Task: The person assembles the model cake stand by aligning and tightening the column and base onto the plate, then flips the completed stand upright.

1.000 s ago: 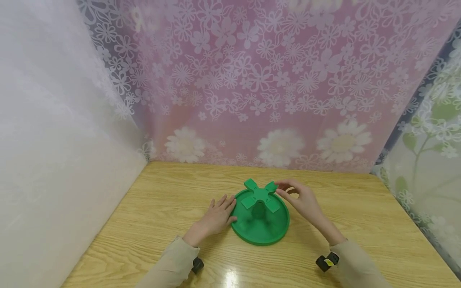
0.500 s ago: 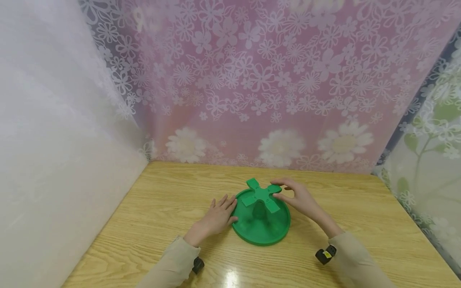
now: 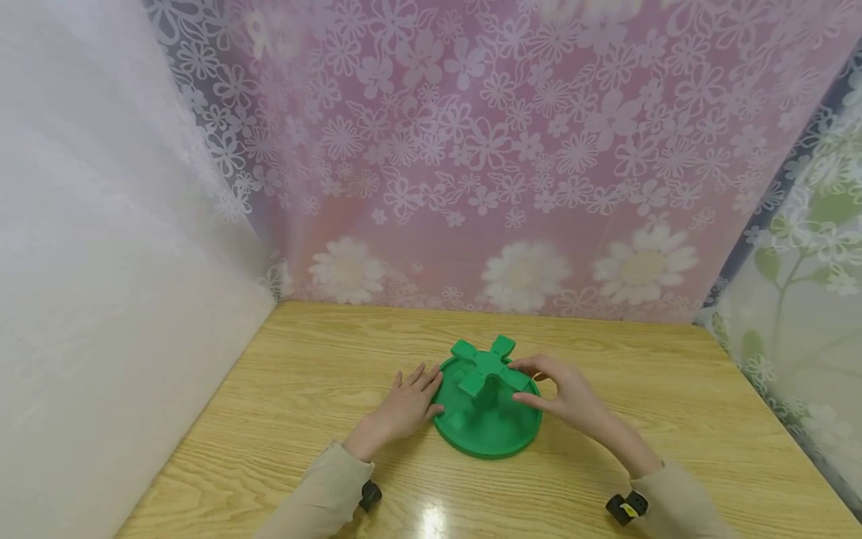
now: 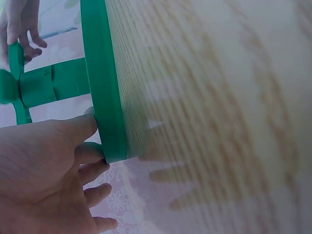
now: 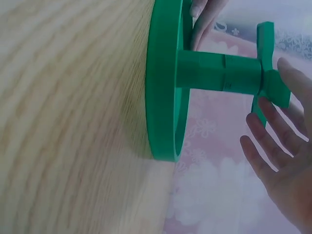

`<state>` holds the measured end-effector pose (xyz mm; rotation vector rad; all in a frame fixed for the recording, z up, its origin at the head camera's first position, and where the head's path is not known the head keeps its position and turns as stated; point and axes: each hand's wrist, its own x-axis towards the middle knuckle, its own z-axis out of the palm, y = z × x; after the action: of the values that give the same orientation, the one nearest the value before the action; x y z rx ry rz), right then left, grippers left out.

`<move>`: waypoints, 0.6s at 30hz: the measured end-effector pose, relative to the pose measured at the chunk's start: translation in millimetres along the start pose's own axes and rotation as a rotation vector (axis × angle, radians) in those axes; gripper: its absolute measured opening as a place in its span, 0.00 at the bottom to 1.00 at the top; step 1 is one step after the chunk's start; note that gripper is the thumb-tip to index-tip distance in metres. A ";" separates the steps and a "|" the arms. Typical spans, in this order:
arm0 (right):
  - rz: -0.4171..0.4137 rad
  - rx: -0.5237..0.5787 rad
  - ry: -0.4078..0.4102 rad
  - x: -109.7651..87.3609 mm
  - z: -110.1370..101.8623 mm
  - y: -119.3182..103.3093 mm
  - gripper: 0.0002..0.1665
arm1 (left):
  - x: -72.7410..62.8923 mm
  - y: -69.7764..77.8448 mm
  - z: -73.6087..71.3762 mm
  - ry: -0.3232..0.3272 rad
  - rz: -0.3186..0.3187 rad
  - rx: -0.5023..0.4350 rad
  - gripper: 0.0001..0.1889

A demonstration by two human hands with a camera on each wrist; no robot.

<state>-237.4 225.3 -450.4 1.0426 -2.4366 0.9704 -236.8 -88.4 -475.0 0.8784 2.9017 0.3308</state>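
Observation:
A green round tray [image 3: 488,451] with a raised rim lies on the wooden table. From its middle rises a green post [image 5: 204,70], which carries a four-armed green cross [image 3: 486,365]. The right hand [image 3: 566,395] has thumb and forefinger on either side of the cross's near right arm; its other fingers [image 5: 261,139] are spread in the right wrist view. At the tray's left side, the left hand [image 3: 399,412] rests with fairly straight fingers, fingertips at the rim. In the left wrist view, its thumb [image 4: 80,127] meets the rim.
The light wooden table [image 3: 323,352] reaches back to a pink flowered curtain [image 3: 431,187]. A pale sheet [image 3: 121,262] hangs at the left, and a leaf-patterned one [image 3: 801,322] at the right. Black wrist devices [image 3: 626,509] sit at both sleeves.
The cross has turned clockwise, seen from above, and the right hand has come toward the person with one of its arms. The left hand and the tray have stayed in place.

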 end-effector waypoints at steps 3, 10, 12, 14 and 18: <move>-0.014 0.002 0.008 -1.4 1.8 -4.2 0.31 | -0.2 0.7 -0.3 0.000 -0.002 -0.001 0.33; 0.025 0.002 -0.003 -0.2 -2.7 -8.2 0.29 | -0.5 1.2 -0.6 0.004 -0.005 0.007 0.33; 0.052 0.007 0.009 1.7 -6.6 -6.7 0.26 | -0.5 1.2 -0.4 0.003 -0.005 0.006 0.33; 0.080 -0.001 0.037 5.0 -10.5 -4.6 0.22 | -0.4 1.2 -0.2 0.004 -0.004 0.005 0.33; 0.124 -0.042 0.091 13.8 -16.5 0.2 0.18 | -0.9 1.3 -0.1 0.008 -0.003 0.005 0.33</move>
<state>-246.6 229.7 -431.4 0.8229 -2.4593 0.9783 -235.4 -87.9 -474.7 0.8752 2.9120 0.3269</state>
